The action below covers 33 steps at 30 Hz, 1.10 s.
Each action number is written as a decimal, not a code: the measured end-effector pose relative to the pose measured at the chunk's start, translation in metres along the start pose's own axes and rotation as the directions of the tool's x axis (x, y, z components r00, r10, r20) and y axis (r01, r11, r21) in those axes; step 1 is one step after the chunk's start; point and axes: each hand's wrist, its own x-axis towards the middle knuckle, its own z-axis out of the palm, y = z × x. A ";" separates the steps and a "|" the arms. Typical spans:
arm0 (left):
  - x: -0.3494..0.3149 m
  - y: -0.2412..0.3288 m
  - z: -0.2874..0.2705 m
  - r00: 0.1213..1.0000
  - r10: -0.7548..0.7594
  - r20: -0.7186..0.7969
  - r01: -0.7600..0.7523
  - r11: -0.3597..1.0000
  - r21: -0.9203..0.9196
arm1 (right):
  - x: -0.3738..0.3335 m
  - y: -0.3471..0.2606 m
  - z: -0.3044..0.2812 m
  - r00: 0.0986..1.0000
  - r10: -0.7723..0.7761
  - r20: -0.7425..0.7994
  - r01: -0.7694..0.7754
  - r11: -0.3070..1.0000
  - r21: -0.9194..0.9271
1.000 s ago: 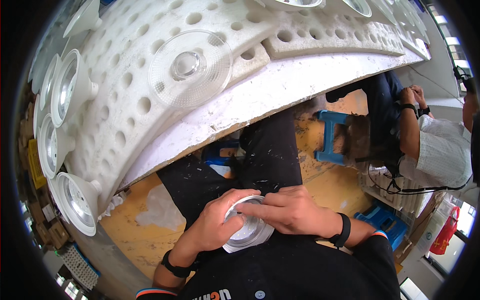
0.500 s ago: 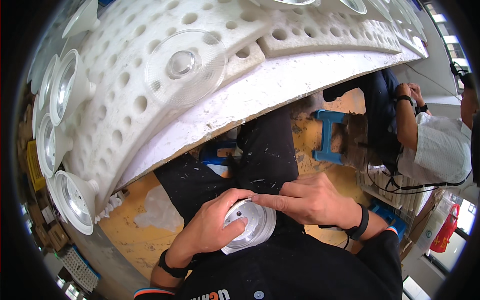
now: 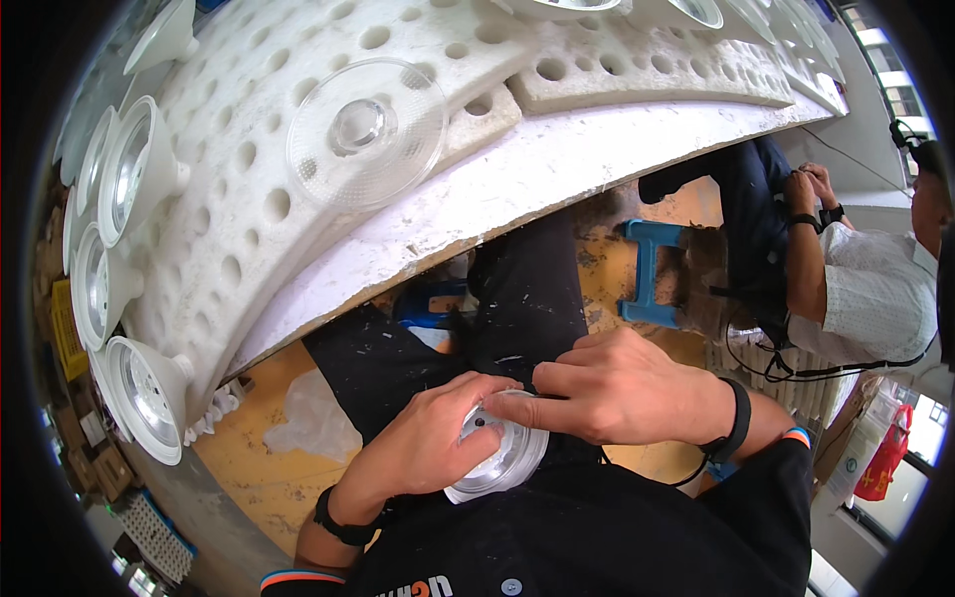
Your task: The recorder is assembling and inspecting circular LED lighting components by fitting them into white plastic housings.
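Observation:
A round, cup-shaped lamp housing with a shiny silver inside rests in my lap against my dark shirt. My left hand is wrapped round its left side, the thumb lying inside the bowl. Over the far rim is my right hand, its fingers curled and one digit stretched to the rim close to my left fingertips. Whether anything small sits between those right fingers is hidden. On the foam board in front lies a clear, ribbed round lens.
White foam boards full of holes cover the table, whose pale edge runs before my knees. Several white lamp housings stand along the left. A blue stool and a seated person are to the right.
My right hand has shifted slightly left and over the rim, its digit now reaching further across the lamp housing. My left hand keeps its hold.

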 end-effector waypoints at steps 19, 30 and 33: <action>-0.012 -0.004 -0.001 0.999 -0.042 -0.028 0.040 0.997 -0.068 | -0.043 -0.033 0.001 0.918 0.356 0.173 -0.356 0.934 -0.032; -0.027 -0.005 0.005 0.988 -0.098 -0.117 0.073 0.977 -0.200 | -0.040 -0.035 0.021 0.941 0.312 -0.130 -0.306 0.950 0.065; -0.028 -0.003 0.005 0.991 -0.098 -0.093 0.080 0.979 -0.185 | -0.032 -0.029 0.022 0.951 0.242 -0.193 -0.238 0.970 0.045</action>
